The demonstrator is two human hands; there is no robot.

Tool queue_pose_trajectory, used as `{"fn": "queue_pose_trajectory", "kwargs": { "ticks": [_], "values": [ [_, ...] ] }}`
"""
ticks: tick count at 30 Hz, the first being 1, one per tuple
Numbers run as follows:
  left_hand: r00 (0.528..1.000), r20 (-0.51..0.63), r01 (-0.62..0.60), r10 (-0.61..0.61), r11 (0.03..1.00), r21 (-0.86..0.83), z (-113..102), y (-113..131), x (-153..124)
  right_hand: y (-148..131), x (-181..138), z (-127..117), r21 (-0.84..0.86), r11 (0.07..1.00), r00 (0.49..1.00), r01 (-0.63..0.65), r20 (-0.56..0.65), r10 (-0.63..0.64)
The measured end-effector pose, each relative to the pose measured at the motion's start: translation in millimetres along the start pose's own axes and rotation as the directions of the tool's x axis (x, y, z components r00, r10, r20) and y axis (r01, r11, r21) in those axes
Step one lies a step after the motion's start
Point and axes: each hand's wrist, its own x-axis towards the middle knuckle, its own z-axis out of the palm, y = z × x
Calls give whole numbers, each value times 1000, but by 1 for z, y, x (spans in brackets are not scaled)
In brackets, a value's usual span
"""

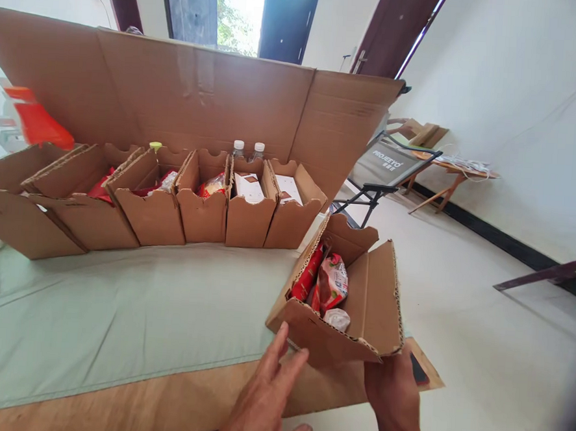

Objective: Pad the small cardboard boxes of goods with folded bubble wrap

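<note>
Left fingers (274,354) beside box (329,340), right hand (393,386) holding corner

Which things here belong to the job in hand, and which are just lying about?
In the job:
near box, held by right hand
packets inside it
left hand, beside it
row of boxes, probably

Apparently just lying about:
folding chair
side table

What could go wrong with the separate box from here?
The near cardboard box is by the right edge of the table, so it could drop if the right hand slips. Its top is open, so the packets inside might spill if it tips. The dark flat object at the table's corner, beside the right wrist, could get knocked off.
</note>
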Motion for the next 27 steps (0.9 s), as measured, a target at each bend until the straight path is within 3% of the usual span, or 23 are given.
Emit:
{"fn": "queue_pose_trajectory", "kwargs": {
  "ticks": [2, 4, 7, 11, 18, 22, 27],
  "values": [
    [1000, 10, -4, 5, 1000, -13, -12, 1, 3, 8, -26, -2, -40, 999, 997, -7, 73, 10],
    [1000, 31, -6, 6, 1000, -15, -20, 8, 9, 14, -39, 3, -197, 980, 994, -18, 105, 39],
    [998, 69, -11, 8, 999, 35, -23, 20, 18, 14, -32, 17, -400, 915, 998, -56, 8, 65],
    [997, 40, -66, 59, 977, 205, -38, 15, 22, 7, 0, 20, -443, 896, 999, -31, 1, 35],
    [973, -143, -76, 184, 830, 553, -81, -45, 12, 16, 65, -3, -415, 910, 998, -10, 53, 35],
    [942, -152, -136, 298, 757, 639, -82, -61, 7, 19, 116, -13, -397, 918, 996, -11, 78, 46],
    [932, -110, -169, 346, 682, 712, -79, -53, 8, 23, 175, -13, -371, 928, 989, -36, 118, 86]
  ]
}}
